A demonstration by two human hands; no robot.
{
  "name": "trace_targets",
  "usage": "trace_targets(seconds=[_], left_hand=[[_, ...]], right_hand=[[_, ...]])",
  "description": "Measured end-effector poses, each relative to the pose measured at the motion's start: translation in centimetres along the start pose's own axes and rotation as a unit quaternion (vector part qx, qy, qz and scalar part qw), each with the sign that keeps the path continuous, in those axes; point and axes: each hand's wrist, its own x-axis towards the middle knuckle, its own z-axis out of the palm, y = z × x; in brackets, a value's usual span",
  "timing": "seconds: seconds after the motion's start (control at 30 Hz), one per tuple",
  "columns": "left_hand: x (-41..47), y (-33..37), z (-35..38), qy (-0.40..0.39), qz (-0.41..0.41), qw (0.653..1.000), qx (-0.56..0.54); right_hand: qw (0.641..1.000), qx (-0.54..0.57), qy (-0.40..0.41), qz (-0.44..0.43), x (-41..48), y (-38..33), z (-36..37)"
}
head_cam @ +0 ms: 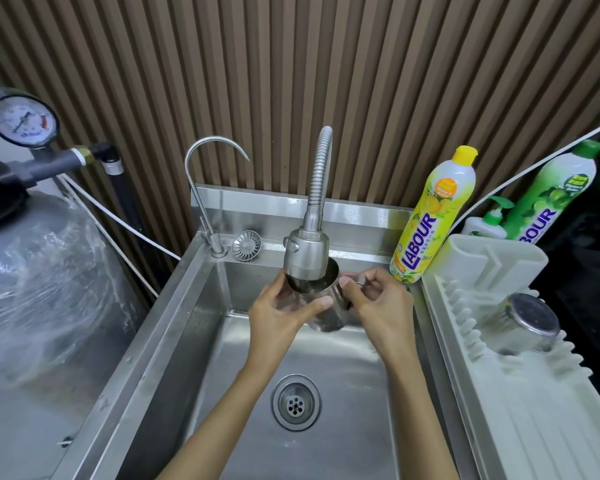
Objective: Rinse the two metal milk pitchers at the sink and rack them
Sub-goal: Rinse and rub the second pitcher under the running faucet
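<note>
While the stainless sink (174, 334) is sitting against a brown slatted wall (361, 81), I am holding one milk pitcher (326, 320) over the basin, just under the spray head (305, 254). The fingers of my left hand (278, 313) are curling round its body, and those of my right hand (378, 306) are pinching its handle. The other pitcher (530, 323) is resting upside down on the white drying rack (499, 393) at right, near a yellow dish-soap bottle (430, 216).
</note>
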Motion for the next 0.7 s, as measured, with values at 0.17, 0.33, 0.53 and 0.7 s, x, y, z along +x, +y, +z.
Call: trace_targets(seconds=[0.17,0.33,0.53,0.7], left_hand=[[1.5,-0.8,0.4,0.007,0.024,0.998,-0.054],[1.6,0.2,-0.7,0.032,0.108,0.992,0.056],[0.9,-0.1,-1.7,0.057,0.064,0.993,0.084],[1.4,-3.0,-2.3,-0.048,-0.162,0.977,-0.13]], right_hand=[[0.986,0.166,-0.024,0.016,0.3,1.2,1.5],[0.898,0.405,-0.111,0.129,0.7,2.7,3.8],[0.929,0.316,-0.12,0.149,-0.2,2.2,4.1],[0.985,-0.138,-0.063,-0.087,0.3,0.0,4.6]])
